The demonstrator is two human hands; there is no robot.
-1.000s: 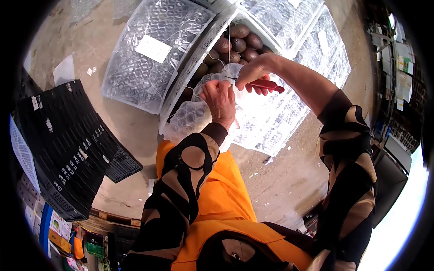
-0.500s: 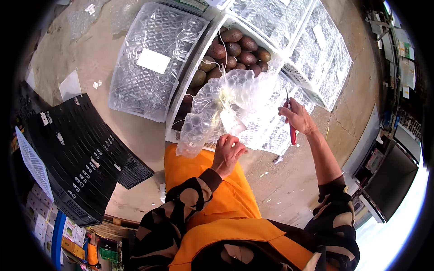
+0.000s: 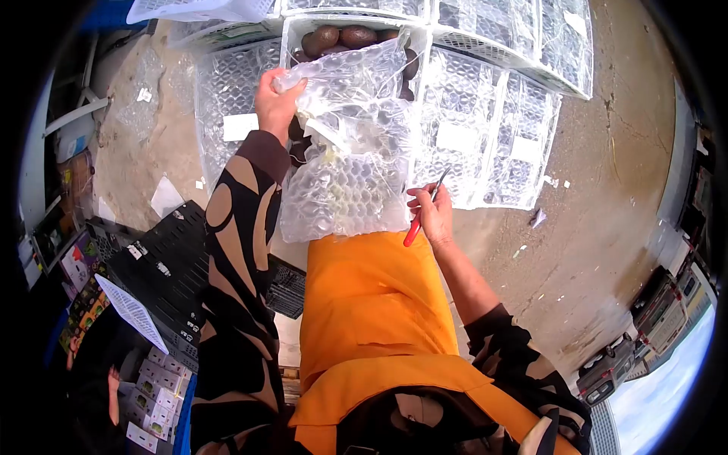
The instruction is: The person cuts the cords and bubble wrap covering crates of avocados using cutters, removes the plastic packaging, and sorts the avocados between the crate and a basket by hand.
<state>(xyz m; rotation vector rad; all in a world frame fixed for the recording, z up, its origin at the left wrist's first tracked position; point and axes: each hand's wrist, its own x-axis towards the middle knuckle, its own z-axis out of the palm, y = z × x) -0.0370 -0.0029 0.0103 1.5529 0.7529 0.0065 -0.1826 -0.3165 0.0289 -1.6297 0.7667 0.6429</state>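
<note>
My left hand (image 3: 277,102) is closed on the upper left edge of a sheet of bubble wrap (image 3: 345,193). The crumpled wrap lies over an open white crate (image 3: 294,32) and hangs to its near edge. Dark avocados (image 3: 358,36) show at the crate's far end and along both sides of the wrap. My right hand (image 3: 434,212), right of the wrap's lower corner, holds a small red-handled cutting tool (image 3: 412,230), its blade pointing away from me.
Bubble-wrapped crates (image 3: 459,114) with white labels stand right, left and beyond. Black crates (image 3: 163,265) are stacked at the lower left beside a white basket (image 3: 130,315). Another person's hand (image 3: 114,387) shows at the far lower left. Vehicles (image 3: 613,371) are at the lower right.
My left hand has gone from below the wrap to its upper left edge and gripped it. The wrap is spread wider over the avocados. My right hand is nearer the wrap, and the view has turned.
</note>
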